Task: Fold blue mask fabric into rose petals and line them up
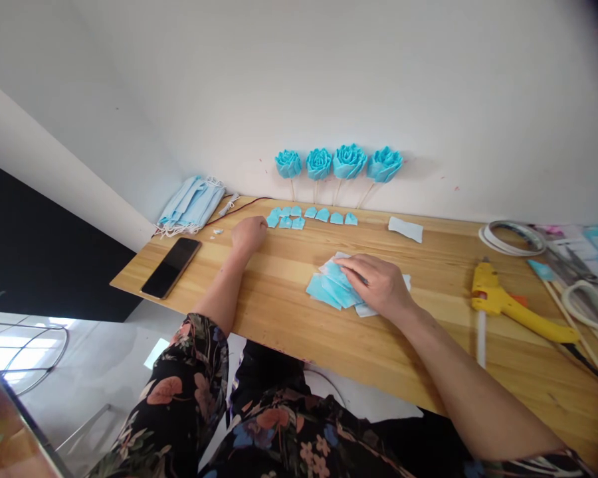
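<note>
My left hand (249, 234) rests on the table with its fingers curled, right beside a group of small blue petal-shaped pieces (286, 223); whatever its fingertips hold, if anything, is hidden. Over a loose pile of blue and white fabric pieces (325, 289) is my right hand (379, 282), its thumb and fingers pinched at a blue piece on top. Several more small petals (322, 215) lie in a row toward the wall. Behind them, blue fabric roses (349, 162) on thin sticks lean against the wall.
A black phone (171, 267) and a stack of blue face masks (192, 204) lie at the left. On the right are a yellow glue gun (518, 309), a roll of white tape (512, 239) and scissors (591, 302). A white strip (405, 229) lies near the wall.
</note>
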`<action>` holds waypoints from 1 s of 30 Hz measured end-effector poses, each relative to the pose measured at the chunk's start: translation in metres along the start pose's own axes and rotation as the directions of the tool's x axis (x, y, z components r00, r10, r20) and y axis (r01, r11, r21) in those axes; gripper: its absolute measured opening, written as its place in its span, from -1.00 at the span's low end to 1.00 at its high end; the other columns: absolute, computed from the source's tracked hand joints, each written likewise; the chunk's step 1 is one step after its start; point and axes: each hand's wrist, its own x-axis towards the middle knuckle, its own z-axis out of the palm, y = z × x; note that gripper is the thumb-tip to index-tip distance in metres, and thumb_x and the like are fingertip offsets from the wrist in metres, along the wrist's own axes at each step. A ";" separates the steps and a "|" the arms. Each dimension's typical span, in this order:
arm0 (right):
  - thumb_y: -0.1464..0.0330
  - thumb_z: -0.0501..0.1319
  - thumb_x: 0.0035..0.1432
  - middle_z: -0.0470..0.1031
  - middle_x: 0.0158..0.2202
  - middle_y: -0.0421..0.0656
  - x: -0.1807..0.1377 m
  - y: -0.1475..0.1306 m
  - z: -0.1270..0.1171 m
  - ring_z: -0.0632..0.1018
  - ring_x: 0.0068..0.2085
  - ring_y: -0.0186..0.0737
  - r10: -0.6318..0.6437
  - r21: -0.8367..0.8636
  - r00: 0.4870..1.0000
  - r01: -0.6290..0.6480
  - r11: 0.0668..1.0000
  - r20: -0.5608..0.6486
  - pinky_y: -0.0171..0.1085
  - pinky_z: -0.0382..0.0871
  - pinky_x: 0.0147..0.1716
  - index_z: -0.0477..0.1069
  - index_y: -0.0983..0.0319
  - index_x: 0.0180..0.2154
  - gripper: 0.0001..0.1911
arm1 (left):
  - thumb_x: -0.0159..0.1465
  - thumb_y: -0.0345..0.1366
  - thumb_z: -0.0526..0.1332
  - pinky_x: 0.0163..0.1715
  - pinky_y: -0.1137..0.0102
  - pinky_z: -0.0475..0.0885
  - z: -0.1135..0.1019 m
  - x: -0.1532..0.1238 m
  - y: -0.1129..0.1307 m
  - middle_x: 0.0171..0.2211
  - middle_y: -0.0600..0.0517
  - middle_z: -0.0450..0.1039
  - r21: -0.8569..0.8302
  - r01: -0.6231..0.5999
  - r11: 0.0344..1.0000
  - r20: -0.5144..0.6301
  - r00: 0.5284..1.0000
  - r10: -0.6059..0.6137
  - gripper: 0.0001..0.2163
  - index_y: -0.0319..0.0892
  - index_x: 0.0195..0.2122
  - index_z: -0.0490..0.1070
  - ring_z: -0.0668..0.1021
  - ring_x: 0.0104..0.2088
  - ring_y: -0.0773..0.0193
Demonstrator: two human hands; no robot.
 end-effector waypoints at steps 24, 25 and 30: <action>0.37 0.23 0.24 0.67 -0.26 -0.18 0.005 0.000 -0.009 0.65 -0.32 -0.23 0.343 0.150 0.935 -0.329 0.932 -0.083 -0.26 0.57 -0.28 0.54 0.11 -0.01 -0.72 | 0.35 -0.29 -0.01 -0.15 0.26 0.42 -0.009 -0.012 0.020 -0.29 -0.10 0.55 -0.171 -0.086 0.981 -0.215 0.976 0.048 -0.64 -0.16 0.11 0.37 0.58 -0.20 0.08; 0.36 0.23 0.23 0.66 -0.29 -0.19 0.005 -0.001 -0.009 0.64 -0.34 -0.25 0.391 0.190 0.917 -0.372 0.909 -0.076 -0.27 0.57 -0.31 0.54 0.11 -0.01 -0.71 | 0.36 -0.26 0.00 -0.19 0.30 0.42 -0.009 -0.017 0.028 -0.36 -0.06 0.52 -0.277 -0.166 0.946 -0.227 0.968 0.103 -0.66 -0.19 0.08 0.39 0.56 -0.27 0.13; 0.34 0.24 0.22 0.65 -0.29 -0.18 0.008 -0.005 -0.011 0.62 -0.34 -0.27 0.466 0.311 0.883 -0.428 0.849 -0.057 -0.29 0.55 -0.30 0.53 0.14 0.00 -0.69 | 0.38 0.01 -0.01 -0.40 0.44 0.39 -0.012 -0.058 0.072 -0.24 -0.09 0.50 -0.812 -0.237 0.534 0.131 0.816 0.562 -0.54 -0.26 0.01 0.43 0.51 -0.32 0.28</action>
